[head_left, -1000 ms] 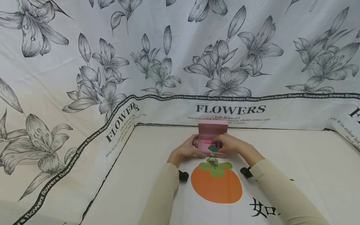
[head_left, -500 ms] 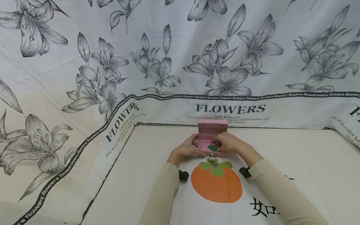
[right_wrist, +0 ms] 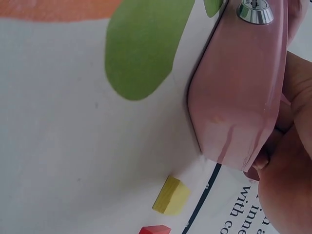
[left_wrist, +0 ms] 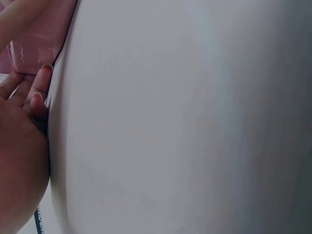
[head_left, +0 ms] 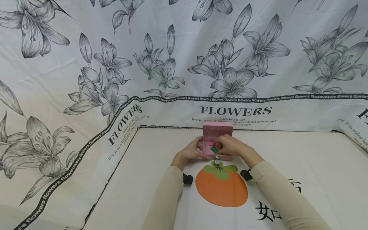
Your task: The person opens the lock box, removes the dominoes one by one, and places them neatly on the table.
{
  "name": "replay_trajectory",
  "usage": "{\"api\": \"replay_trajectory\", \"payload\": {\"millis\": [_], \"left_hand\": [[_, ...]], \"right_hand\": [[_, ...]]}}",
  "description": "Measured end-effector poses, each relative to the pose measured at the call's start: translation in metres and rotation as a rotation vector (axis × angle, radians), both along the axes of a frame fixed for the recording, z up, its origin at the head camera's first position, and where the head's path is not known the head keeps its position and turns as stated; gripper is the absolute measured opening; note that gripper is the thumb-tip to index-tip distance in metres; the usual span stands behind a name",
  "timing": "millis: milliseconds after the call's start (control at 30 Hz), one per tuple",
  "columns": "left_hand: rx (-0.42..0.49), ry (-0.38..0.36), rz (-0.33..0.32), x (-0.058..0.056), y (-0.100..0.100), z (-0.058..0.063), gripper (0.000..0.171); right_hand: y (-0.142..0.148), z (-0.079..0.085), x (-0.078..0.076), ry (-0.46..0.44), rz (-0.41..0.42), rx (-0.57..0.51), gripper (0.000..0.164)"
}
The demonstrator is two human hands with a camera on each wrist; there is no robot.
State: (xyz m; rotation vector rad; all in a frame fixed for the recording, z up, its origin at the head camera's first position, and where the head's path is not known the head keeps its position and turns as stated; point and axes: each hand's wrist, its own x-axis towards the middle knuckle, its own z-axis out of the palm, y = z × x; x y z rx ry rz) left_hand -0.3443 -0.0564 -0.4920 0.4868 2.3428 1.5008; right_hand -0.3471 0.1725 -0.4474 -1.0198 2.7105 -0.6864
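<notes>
A pink cash box (head_left: 225, 157) stands on the table with its lid (head_left: 217, 131) raised. My left hand (head_left: 192, 150) grips the box's left end; in the left wrist view, fingers (left_wrist: 41, 83) lie against its pink wall. My right hand (head_left: 230, 145) reaches over the right side into the box, its fingertips pinching a green block (head_left: 214, 149). Behind that block a pink block (head_left: 211, 143) shows inside. The right hand hides the rest of the interior. A key lock (right_wrist: 254, 10) sits on the box's front.
In the right wrist view, a yellow block (right_wrist: 171, 196) and a red block (right_wrist: 155, 229) lie beside the box's right end. An orange persimmon print (head_left: 221, 188) marks the cloth in front. A flowered curtain (head_left: 172, 111) rises close behind.
My right hand has shifted slightly left inside the box, and the green block has moved left with it. A blue block seen earlier by the fingers is now hidden. The left hand stays put.
</notes>
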Motion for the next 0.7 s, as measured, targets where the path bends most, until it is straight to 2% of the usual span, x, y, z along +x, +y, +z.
{"api": "replay_trajectory", "payload": {"millis": [300,567,700], "left_hand": [[0.004,0.001,0.007,-0.003,0.0,-0.003,0.096],[0.009,-0.003,0.003,-0.002,0.001,-0.003,0.097],[0.011,0.006,-0.001,-0.003,0.001,-0.004,0.097]], "right_hand": [[-0.005,-0.002,-0.003,0.019,0.004,0.014,0.034],[-0.008,-0.003,-0.005,-0.02,0.008,-0.002,0.034],[-0.011,-0.004,-0.006,-0.01,0.018,-0.014,0.034]]}}
